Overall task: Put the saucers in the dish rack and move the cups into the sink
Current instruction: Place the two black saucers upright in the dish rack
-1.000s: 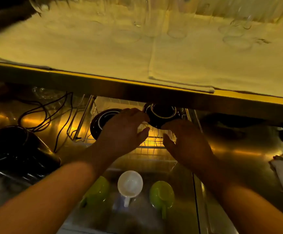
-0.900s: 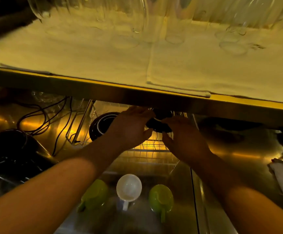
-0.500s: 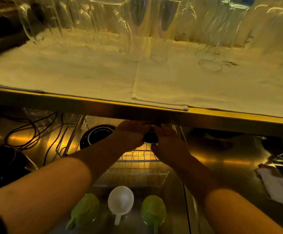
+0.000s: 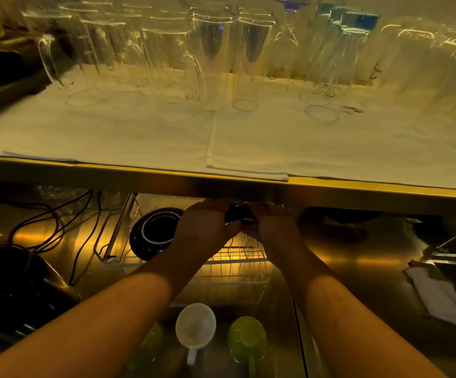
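Observation:
A dark saucer (image 4: pixel 239 212) sits between my left hand (image 4: pixel 203 227) and my right hand (image 4: pixel 271 227), both closed around it at the back of the wire dish rack (image 4: pixel 237 264), just under the shelf edge. Most of this saucer is hidden by my fingers and the shelf. Another black saucer with a white ring (image 4: pixel 154 231) leans in the rack's left part. In the sink (image 4: pixel 278 309) below lie a white cup (image 4: pixel 195 326), a green cup (image 4: pixel 247 339) to its right, and a second green cup (image 4: pixel 147 347) half hidden by my left forearm.
A shelf (image 4: pixel 221 184) with a white cloth and several upturned glasses (image 4: pixel 210 55) overhangs the rack. Black cables (image 4: pixel 49 227) and a dark appliance (image 4: pixel 11 279) lie on the steel counter at left. A folded white cloth (image 4: pixel 439 296) lies at right.
Both hands reached farther back under the shelf and closed on the dark saucer, which stood uncovered in the rack a second ago. The camera has tilted up, showing more of the glasses.

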Motion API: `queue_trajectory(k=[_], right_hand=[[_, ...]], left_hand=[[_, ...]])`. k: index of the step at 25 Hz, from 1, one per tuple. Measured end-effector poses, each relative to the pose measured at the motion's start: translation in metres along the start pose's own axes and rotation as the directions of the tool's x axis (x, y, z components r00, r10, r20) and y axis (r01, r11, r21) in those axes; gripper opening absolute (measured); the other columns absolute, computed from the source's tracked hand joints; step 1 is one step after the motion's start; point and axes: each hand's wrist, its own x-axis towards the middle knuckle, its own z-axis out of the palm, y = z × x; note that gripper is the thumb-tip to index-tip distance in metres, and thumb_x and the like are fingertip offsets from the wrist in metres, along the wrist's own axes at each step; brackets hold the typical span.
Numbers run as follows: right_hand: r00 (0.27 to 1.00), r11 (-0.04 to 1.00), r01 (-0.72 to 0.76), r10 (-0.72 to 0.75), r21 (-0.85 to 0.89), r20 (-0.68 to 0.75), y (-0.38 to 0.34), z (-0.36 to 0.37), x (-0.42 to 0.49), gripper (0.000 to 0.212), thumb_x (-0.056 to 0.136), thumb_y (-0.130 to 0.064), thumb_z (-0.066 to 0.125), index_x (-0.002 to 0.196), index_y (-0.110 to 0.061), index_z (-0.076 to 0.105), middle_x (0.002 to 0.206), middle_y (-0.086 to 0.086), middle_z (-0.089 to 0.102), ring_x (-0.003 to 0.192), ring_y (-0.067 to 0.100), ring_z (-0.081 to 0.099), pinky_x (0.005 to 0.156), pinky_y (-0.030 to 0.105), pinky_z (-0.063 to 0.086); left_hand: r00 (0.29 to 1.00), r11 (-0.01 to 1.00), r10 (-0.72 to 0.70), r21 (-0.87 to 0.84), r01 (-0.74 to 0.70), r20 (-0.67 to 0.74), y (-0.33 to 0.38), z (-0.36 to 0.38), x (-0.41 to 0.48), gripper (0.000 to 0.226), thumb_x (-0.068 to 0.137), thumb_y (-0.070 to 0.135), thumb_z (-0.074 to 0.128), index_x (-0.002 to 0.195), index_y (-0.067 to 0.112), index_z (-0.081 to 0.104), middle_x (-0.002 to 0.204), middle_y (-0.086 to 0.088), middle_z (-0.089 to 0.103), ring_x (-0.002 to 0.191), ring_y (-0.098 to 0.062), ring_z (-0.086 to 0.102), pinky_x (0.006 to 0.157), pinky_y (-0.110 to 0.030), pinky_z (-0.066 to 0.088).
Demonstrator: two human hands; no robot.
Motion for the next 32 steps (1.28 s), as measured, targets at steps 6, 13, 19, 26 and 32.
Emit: queue_trajectory(k=[6,13,19,26,32], right_hand=[[0.967,0.842,0.235,-0.251,-0.485,0.033,-0.003,0.013,-0.007,0.006,0.09,-0.029,0.067,0.095,-0.028,0.064,0.092,-0.013,0.064,0.093,0.012,0.062,0.068,0.017,0.046],[0.711,0.189,0.66,-0.469,-0.727,0.524,0.003,0.002,-0.035,0.022,0.095,-0.025,0.06,0.116,-0.025,0.066,0.09,-0.015,0.062,0.076,-0.001,0.054,0.066,0.011,0.032],[0.552,-0.38,0.661,-0.338,-0.647,0.762,0.017,-0.021,-0.037,0.046,0.067,-0.003,0.081,0.11,-0.014,0.07,0.101,0.009,0.073,0.089,0.026,0.069,0.074,0.035,0.055],[0.584,-0.432,0.62,-0.303,-0.655,0.753,0.025,-0.04,-0.023,0.047,0.065,-0.004,0.081,0.11,-0.011,0.071,0.1,0.01,0.072,0.089,0.029,0.066,0.071,0.039,0.056],[0.632,-0.432,0.602,-0.256,-0.672,0.731,0.031,-0.044,-0.017,0.048,0.065,-0.005,0.084,0.111,-0.01,0.07,0.102,0.012,0.073,0.092,0.03,0.068,0.074,0.04,0.056]], left_hand=[[0.911,0.74,-0.344,-0.531,0.413,0.23,-0.002,-0.012,-0.011,0.057,0.079,0.046,0.08,0.13,0.03,0.059,0.125,0.009,0.065,0.095,0.0,0.064,0.071,-0.017,0.05],[0.96,0.903,-0.275,-0.355,0.242,-0.045,-0.009,-0.036,-0.037,0.061,0.083,0.043,0.078,0.135,0.033,0.046,0.136,0.007,0.052,0.122,-0.012,0.051,0.091,-0.022,0.041],[0.978,0.982,0.167,0.063,-0.175,0.123,-0.015,-0.026,-0.051,0.027,0.09,0.021,0.073,0.116,0.021,0.071,0.109,-0.003,0.075,0.102,-0.023,0.069,0.081,-0.036,0.053],[0.941,0.956,0.19,0.166,-0.243,0.281,-0.008,-0.003,-0.04,0.028,0.098,0.018,0.056,0.124,0.023,0.065,0.111,-0.001,0.072,0.1,-0.018,0.067,0.081,-0.031,0.054],[0.922,0.94,0.179,0.217,-0.263,0.342,-0.012,0.015,-0.037,0.029,0.1,0.018,0.054,0.129,0.021,0.06,0.12,-0.004,0.069,0.109,-0.019,0.064,0.089,-0.037,0.055]])
